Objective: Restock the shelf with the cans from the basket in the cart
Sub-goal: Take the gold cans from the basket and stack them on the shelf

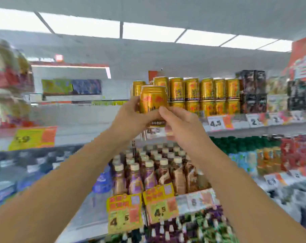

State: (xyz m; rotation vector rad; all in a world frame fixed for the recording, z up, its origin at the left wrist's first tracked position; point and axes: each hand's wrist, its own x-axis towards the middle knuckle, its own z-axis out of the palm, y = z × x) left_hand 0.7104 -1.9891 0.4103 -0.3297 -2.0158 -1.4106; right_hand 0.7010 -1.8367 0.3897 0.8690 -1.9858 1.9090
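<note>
I see a gold can point(153, 99) held upright in front of the gold cans point(204, 89) stacked on the upper shelf point(236, 128), my left hand point(131, 116) curled round its left side and my right hand point(179, 123) pinching its lower right edge, above the brown bottles point(154, 172).

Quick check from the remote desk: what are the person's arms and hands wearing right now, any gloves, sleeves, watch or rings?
Nothing shows on them. The left hand and right hand are bare, without gloves, and both forearms are uncovered down to the picture's edge: no sleeves, watch or bracelet. The picture is too blurred to rule out rings.
</note>
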